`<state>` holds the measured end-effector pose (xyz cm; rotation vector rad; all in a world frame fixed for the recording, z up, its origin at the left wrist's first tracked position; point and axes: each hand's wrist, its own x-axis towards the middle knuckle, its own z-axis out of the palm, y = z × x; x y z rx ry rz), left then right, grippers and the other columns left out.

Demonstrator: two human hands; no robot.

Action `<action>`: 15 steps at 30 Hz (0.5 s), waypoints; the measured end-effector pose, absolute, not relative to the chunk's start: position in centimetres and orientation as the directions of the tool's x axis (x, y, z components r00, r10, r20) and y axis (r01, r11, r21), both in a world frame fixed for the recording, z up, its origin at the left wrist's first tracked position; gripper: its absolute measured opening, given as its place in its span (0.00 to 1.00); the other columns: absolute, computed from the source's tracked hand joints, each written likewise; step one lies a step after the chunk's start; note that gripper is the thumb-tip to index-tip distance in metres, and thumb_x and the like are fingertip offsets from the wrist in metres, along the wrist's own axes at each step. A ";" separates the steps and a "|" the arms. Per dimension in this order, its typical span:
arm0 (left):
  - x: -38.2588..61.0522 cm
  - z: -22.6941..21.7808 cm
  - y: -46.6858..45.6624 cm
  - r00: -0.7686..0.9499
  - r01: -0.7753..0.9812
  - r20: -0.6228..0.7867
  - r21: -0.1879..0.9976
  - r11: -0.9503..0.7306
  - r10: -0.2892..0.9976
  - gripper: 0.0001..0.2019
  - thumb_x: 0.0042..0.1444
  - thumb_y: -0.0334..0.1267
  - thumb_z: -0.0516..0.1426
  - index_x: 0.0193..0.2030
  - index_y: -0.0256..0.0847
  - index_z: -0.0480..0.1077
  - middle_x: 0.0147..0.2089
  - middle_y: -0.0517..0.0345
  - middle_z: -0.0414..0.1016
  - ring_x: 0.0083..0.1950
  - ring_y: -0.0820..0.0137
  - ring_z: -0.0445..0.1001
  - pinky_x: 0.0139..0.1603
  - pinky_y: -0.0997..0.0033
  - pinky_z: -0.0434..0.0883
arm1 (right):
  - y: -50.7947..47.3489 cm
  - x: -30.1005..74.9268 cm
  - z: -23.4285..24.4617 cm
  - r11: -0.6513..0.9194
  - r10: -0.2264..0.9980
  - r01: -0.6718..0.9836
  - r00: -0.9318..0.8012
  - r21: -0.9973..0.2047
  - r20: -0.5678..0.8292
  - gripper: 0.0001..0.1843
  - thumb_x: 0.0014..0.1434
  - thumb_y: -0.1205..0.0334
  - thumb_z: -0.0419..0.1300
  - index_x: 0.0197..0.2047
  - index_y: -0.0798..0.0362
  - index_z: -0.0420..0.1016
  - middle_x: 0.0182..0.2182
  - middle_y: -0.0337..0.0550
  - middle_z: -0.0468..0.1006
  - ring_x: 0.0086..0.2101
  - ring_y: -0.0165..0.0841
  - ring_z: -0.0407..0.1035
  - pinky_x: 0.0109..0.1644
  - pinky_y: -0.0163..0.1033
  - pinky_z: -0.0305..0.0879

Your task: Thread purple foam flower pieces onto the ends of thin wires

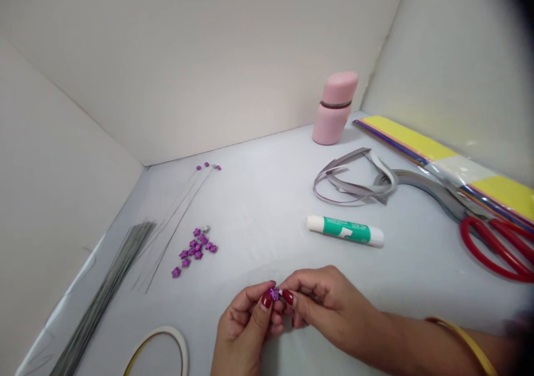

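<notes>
Near the front of the table, my left hand (248, 323) pinches a small purple paper star (274, 293) between thumb and finger. From the right, my right hand (321, 303) is closed at the star's edge, where a small whitish bit shows by the thumbnail. What that bit is I cannot make out. Left of my hands lies a loose group of several finished purple stars (198, 255), with a silvery one (206, 229) at its top. Farther back, thin wires (182, 218) lie with small purple stars (199, 168) at their far ends.
A bundle of grey wires (110, 287) lies at left, with a tape roll (186, 349) at the front. To the right are a glue stick (346, 231), curled grey paper strips (354, 187), red-handled scissors (492, 242) and packed coloured paper (442, 159). A pink bottle (334, 109) stands behind.
</notes>
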<state>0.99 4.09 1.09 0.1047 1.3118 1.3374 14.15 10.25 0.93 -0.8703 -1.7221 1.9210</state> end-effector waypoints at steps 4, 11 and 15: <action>0.8 1.1 4.2 -0.282 -0.653 -0.640 0.674 0.346 0.715 0.15 0.27 0.38 0.70 0.25 0.35 0.78 0.18 0.56 0.77 0.18 0.80 0.70 0.21 0.85 0.68 | 10.4 14.0 1.0 -0.149 0.678 0.152 -0.704 -0.977 -0.213 0.10 0.57 0.65 0.51 0.32 0.57 0.73 0.24 0.42 0.76 0.25 0.28 0.68 0.30 0.32 0.65; 0.5 0.9 4.4 -0.260 -0.690 -0.647 0.643 0.331 0.717 0.15 0.25 0.38 0.71 0.24 0.35 0.78 0.16 0.58 0.75 0.15 0.82 0.69 0.18 0.87 0.67 | 10.9 14.3 0.9 -0.146 0.716 0.215 -0.650 -0.965 -0.254 0.10 0.55 0.60 0.53 0.27 0.57 0.70 0.20 0.39 0.72 0.22 0.27 0.66 0.26 0.31 0.62; 0.6 0.5 4.6 -0.246 -0.709 -0.647 0.628 0.321 0.722 0.17 0.20 0.40 0.71 0.22 0.36 0.77 0.14 0.59 0.74 0.13 0.82 0.67 0.15 0.86 0.64 | 11.3 14.3 0.5 -0.149 0.735 0.198 -0.633 -0.969 -0.242 0.10 0.54 0.57 0.55 0.29 0.55 0.68 0.20 0.37 0.69 0.21 0.27 0.65 0.26 0.32 0.61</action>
